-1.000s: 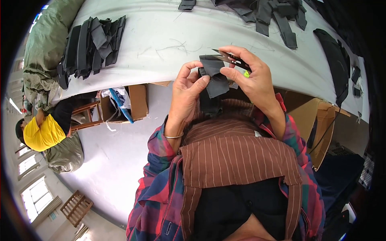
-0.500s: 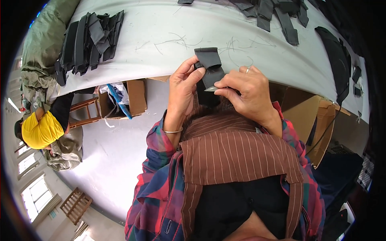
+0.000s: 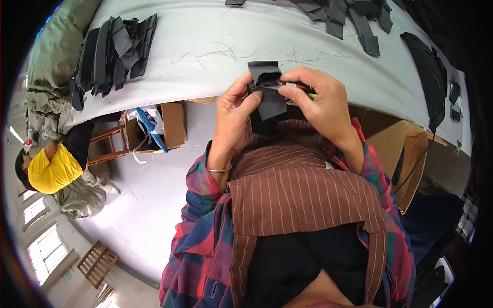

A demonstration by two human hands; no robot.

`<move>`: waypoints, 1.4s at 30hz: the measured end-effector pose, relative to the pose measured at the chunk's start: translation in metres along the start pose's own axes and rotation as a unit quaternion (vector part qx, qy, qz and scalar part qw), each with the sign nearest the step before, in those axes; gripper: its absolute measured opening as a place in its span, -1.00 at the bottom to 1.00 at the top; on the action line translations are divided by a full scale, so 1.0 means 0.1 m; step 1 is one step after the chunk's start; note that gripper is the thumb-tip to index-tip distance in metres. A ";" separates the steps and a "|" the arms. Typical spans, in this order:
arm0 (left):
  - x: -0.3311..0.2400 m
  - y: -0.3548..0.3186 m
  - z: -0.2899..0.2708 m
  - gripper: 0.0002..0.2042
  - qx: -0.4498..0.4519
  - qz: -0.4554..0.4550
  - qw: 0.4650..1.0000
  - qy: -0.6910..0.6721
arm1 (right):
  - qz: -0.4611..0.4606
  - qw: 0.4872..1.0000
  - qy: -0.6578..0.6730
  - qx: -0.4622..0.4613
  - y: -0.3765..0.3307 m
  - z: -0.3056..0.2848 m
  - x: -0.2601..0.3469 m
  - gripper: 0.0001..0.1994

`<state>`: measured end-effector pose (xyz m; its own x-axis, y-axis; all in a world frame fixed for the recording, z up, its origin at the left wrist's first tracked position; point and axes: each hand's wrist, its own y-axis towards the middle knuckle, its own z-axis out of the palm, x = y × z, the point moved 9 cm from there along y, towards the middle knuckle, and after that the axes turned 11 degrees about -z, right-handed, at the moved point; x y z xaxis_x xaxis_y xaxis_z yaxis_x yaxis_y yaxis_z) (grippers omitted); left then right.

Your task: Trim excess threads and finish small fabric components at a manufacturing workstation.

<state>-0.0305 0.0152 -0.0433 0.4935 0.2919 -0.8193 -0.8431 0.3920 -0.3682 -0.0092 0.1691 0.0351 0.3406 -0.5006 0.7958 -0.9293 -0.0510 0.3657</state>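
Observation:
In front of my apron, my left hand pinches a dark grey folded fabric strip between thumb and fingers. The upper end of the strip stands up near the table edge, and its lower part hangs down. At the strip's middle, my right hand is closed on a small bladed tool with a bright green part showing beside the fingers. Its pale metal tip touches the fold or lies right beside it; my fingers cover much of the tool, so its exact kind is hidden.
Dark strips lie stacked on the white-covered table at left, and more strips at far right. Loose threads are scattered between. Open cardboard boxes stand below the table edge. A person in yellow is at far left.
My right hand has moved up along the strip, taking the tool from its lower edge to the middle fold. My left hand keeps its grip. The person at left has shifted slightly.

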 end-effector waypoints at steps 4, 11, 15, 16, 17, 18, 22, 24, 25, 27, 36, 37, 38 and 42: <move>-0.03 -0.01 0.03 -0.56 -0.018 0.011 1.000 0.020 | -0.073 0.991 -0.111 -0.024 -0.05 0.02 0.13 -0.88; -0.04 -0.03 0.08 -0.56 -0.005 0.029 0.998 0.057 | -0.076 0.986 -0.149 -0.021 -0.07 0.09 0.13 -0.88; -0.04 -0.05 0.09 -0.56 -0.010 0.011 0.999 0.048 | -0.091 0.984 -0.153 -0.029 -0.07 0.09 0.14 -0.88; -0.02 -0.04 0.08 -0.56 -0.007 0.008 0.999 0.038 | -0.100 0.982 -0.155 -0.035 -0.07 0.08 0.15 -0.87; -0.02 -0.03 0.08 -0.56 -0.006 0.005 1.000 0.028 | -0.100 0.982 -0.154 -0.035 -0.06 0.09 0.14 -0.87; -0.02 -0.03 0.08 -0.56 -0.007 0.005 1.000 0.028 | -0.102 0.983 -0.149 -0.035 -0.06 0.09 0.12 -0.87; -0.05 -0.01 0.09 -0.57 -0.008 -0.002 0.999 0.033 | -0.089 0.990 -0.108 -0.030 -0.01 0.08 0.08 -0.89; -0.04 0.03 0.13 -0.58 0.012 -0.002 0.999 0.032 | -0.081 0.992 -0.086 -0.040 0.00 0.05 0.07 -0.90; 0.00 -0.01 0.02 -0.57 -0.017 -0.003 0.996 0.082 | -0.074 0.995 -0.057 -0.046 0.00 0.04 0.07 -0.91; -0.04 0.01 0.02 -0.56 -0.043 -0.007 0.990 0.132 | -0.073 0.995 -0.063 -0.025 0.01 0.09 0.09 -0.92; -0.07 -0.07 0.13 -0.69 -0.021 0.003 0.999 0.031 | -0.053 0.996 -0.023 -0.069 -0.01 0.02 -0.05 -0.80; -0.09 -0.01 0.14 -0.69 -0.010 0.013 0.999 0.032 | -0.061 0.995 -0.031 -0.077 0.02 -0.02 -0.05 -0.80; -0.08 0.01 0.13 -0.75 0.013 0.024 0.998 0.050 | -0.062 0.994 -0.037 -0.084 0.02 -0.05 -0.05 -0.74; 0.01 -0.04 0.13 -0.89 0.057 -0.004 0.996 0.069 | -0.046 0.995 0.016 -0.085 0.06 -0.09 -0.09 -0.58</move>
<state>-0.0242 0.0256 -0.0369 0.4602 0.1690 -0.8716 -0.8054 0.4924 -0.3298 -0.0160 0.1809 0.0347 0.4305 -0.4723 0.7691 -0.8570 0.0533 0.5125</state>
